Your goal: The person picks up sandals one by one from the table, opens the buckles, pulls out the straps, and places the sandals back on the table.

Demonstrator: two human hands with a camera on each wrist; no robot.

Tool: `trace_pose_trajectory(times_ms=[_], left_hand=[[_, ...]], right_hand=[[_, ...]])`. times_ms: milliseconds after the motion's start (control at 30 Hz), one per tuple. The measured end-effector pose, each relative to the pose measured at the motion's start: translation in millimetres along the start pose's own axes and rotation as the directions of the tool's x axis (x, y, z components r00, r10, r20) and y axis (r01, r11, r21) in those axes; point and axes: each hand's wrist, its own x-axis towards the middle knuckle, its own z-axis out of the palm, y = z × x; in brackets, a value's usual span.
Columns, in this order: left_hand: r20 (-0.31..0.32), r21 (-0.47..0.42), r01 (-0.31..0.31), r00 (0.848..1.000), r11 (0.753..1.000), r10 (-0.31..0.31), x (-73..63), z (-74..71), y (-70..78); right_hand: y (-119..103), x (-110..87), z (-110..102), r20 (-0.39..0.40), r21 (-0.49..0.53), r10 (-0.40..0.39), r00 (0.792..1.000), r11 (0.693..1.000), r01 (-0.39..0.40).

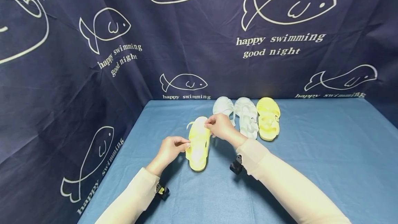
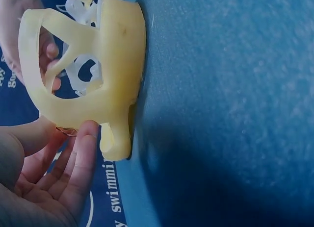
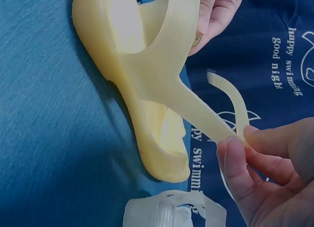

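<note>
A yellow sandal stands sole-down on the blue cloth, left of the other sandals. My left hand is at its left side; in the left wrist view, thumb and fingers pinch the side strap by a small metal buckle. From the other side my right hand reaches the sandal's far part. The right wrist view shows its thumb and fingertips pinching the yellow ankle strap, drawn out from the sandal. A loose strap end curves up beyond those fingertips.
Two pale sandals and another yellow sandal stand in a row at the back. A dark blue curtain with fish drawings hangs behind and on the left. Blue cloth covers the table.
</note>
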Motion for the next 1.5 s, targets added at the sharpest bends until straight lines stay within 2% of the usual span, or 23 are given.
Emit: trace_pose_trajectory(times_ms=[167, 700, 933, 1233, 1500], left_hand=[[-0.017, 0.052, -0.039, 0.999, 0.998, 0.040, -0.7, 0.9, 1.2], [0.002, 0.008, -0.049, 0.999, 0.999, 0.049, -1.0, 3.8, -0.8], [-0.010, 0.000, -0.054, 0.999, 0.999, 0.054, 0.5, 4.4, -1.9], [-0.016, -0.026, -0.038, 0.999, 0.999, 0.038, 0.6, 3.5, -0.6], [-0.005, -0.061, -0.033, 0.999, 0.998, 0.033, -1.1, 3.4, 1.0]], right_hand=[[-1.4, 4.5, 5.7, -0.023, 0.001, -0.002, 1.000, 1.000, 0.002], [-3.6, 16.0, 16.6, 0.017, -0.079, 0.008, 1.000, 0.997, -0.006], [-5.0, 20.5, 23.5, 0.002, -0.112, 0.039, 0.999, 0.993, -0.038], [-4.2, 26.7, 31.7, -0.029, -0.241, 0.039, 0.999, 0.970, -0.045], [-3.5, 25.5, 34.7, -0.017, -0.307, 0.063, 0.998, 0.949, -0.065]])
